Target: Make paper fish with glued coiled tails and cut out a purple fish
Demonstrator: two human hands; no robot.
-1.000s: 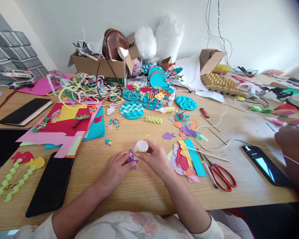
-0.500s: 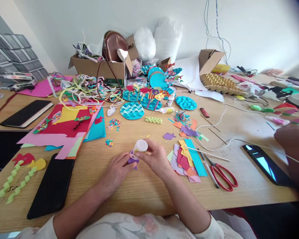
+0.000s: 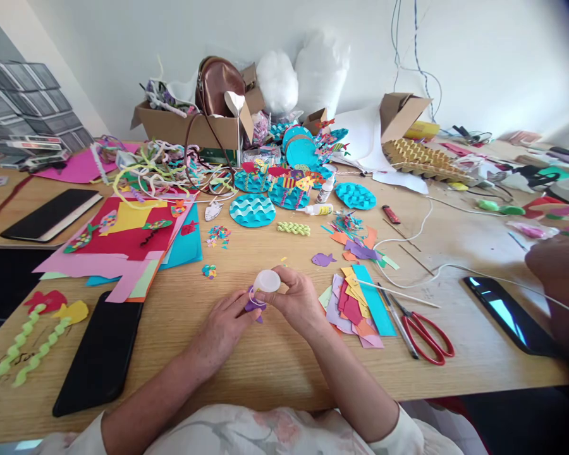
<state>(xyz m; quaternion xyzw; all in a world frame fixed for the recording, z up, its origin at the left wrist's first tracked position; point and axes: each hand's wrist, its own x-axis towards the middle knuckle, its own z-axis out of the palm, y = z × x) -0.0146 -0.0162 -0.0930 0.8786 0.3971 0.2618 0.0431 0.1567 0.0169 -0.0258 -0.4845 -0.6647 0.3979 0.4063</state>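
My right hand [image 3: 294,302] is closed round a small white bottle [image 3: 267,281], its round base turned up toward me and its other end down over a purple paper piece [image 3: 256,304]. My left hand [image 3: 225,325] pinches that purple piece from the left, fingers pressed on it at the table. Part of the piece is hidden by the fingers and the bottle. A purple paper fish [image 3: 323,259] lies to the right, beyond my right hand. Little coloured bits [image 3: 209,272] lie beyond my left hand.
Paper scraps [image 3: 348,306], red-handled scissors [image 3: 427,335] and a phone [image 3: 507,316] lie to the right. At the left are a black phone [image 3: 99,354] and coloured sheets [image 3: 123,278]. Blue wavy discs [image 3: 252,210] lie behind. Another person's hand [image 3: 554,259] is at the far right.
Both hands keep their holds, with hardly any movement. The whole view has shifted very slightly.
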